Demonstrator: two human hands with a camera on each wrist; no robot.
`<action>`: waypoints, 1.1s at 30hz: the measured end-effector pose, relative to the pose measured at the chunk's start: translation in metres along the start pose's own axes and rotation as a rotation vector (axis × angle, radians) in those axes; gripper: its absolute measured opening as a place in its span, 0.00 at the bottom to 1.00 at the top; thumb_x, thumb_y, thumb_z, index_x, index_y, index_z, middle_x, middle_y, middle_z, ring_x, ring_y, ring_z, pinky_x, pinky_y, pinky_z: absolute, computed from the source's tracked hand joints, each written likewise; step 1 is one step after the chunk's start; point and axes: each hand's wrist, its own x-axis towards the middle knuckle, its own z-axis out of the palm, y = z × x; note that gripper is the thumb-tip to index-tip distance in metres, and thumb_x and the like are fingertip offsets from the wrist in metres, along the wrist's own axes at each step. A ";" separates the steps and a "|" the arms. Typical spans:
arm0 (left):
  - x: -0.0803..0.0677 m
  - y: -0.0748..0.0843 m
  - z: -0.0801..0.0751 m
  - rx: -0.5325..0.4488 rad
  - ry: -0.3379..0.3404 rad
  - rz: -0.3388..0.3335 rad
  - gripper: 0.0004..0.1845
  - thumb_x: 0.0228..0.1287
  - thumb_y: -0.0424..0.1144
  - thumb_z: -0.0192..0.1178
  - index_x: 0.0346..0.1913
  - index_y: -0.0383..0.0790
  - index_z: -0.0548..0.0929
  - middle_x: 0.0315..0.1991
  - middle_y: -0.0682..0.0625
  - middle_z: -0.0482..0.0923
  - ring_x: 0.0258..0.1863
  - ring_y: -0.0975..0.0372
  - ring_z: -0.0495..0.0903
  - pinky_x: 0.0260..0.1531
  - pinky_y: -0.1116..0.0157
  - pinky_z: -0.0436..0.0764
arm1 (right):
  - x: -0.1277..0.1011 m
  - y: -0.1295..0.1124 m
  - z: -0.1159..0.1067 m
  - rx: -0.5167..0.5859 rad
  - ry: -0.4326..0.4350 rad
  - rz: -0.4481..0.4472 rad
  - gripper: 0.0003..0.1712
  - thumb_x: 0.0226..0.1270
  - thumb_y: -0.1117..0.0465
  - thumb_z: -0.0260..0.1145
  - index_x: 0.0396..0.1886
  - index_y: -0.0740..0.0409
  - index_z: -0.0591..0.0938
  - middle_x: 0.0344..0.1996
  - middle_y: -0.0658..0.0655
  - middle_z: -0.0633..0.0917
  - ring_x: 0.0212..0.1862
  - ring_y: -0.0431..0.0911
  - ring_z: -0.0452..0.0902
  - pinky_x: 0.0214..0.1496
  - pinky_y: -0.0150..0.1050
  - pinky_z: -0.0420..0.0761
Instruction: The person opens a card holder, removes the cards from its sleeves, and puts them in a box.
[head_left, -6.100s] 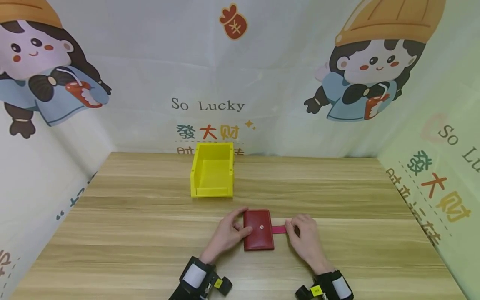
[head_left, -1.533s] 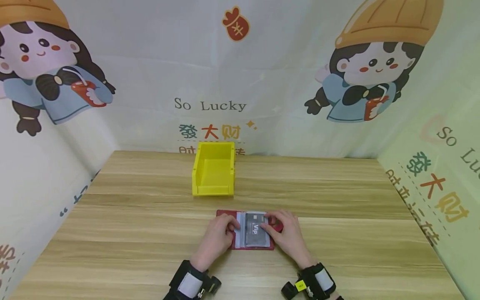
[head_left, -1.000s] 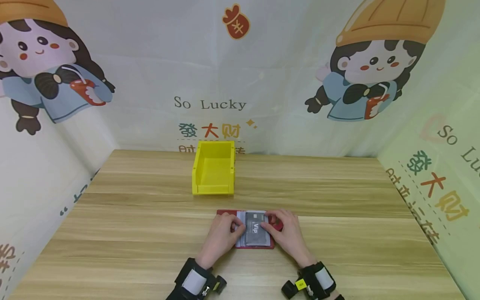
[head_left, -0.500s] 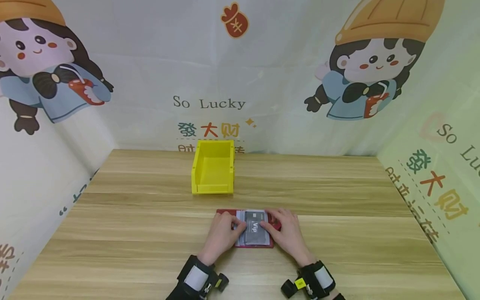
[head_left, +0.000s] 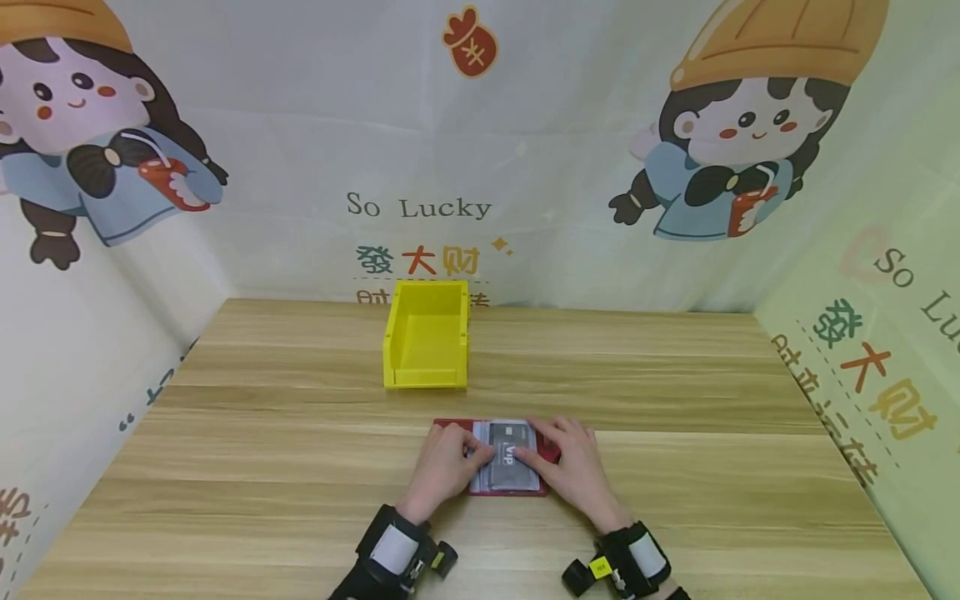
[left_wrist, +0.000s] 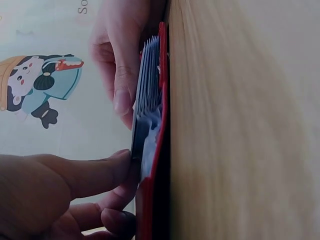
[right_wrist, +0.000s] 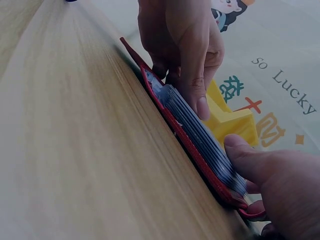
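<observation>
A red wallet (head_left: 450, 427) lies open on the wooden table (head_left: 675, 400), with a stack of clear card sleeves (left_wrist: 148, 80) in it and a grey "VIP" card (head_left: 504, 461) on top. My left hand (head_left: 441, 467) holds the wallet's left side: its thumb lies on the sleeves at the card's edge and its other fingers curl against the red cover (left_wrist: 156, 150). From the right, my right hand (head_left: 576, 468) pinches the card between thumb and fingers. The wallet (right_wrist: 172, 117) shows edge-on in the right wrist view, between both hands.
A yellow open-topped bin (head_left: 426, 335) stands on the table behind the wallet, toward the back wall. Printed cloth walls (head_left: 480, 150) close in the table at the back, left and right. Black wrist straps (head_left: 390, 552) sit on both wrists.
Six seconds ago the wallet lay closed, the right hand at its strap. It is now open with the card showing. Over the last second the hands hardly moved; the card shifted slightly.
</observation>
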 end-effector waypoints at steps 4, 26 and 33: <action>0.002 0.000 -0.004 -0.039 -0.047 -0.002 0.10 0.64 0.38 0.68 0.30 0.34 0.91 0.16 0.55 0.70 0.21 0.63 0.67 0.22 0.71 0.59 | 0.000 0.000 0.000 -0.007 0.000 -0.007 0.28 0.61 0.48 0.74 0.58 0.55 0.85 0.34 0.50 0.80 0.38 0.41 0.65 0.45 0.39 0.58; -0.003 -0.010 -0.025 -0.077 -0.106 -0.155 0.11 0.65 0.39 0.67 0.29 0.35 0.86 0.18 0.53 0.66 0.21 0.63 0.67 0.23 0.70 0.61 | 0.000 0.001 0.002 -0.002 -0.013 0.005 0.27 0.61 0.48 0.73 0.58 0.55 0.85 0.37 0.52 0.82 0.42 0.43 0.70 0.47 0.41 0.60; -0.006 -0.016 -0.033 -0.097 -0.121 -0.210 0.10 0.66 0.40 0.67 0.34 0.35 0.86 0.24 0.50 0.72 0.26 0.60 0.71 0.27 0.67 0.66 | -0.001 0.000 0.001 0.009 -0.007 0.009 0.27 0.60 0.48 0.74 0.57 0.55 0.85 0.38 0.53 0.83 0.43 0.44 0.71 0.47 0.42 0.60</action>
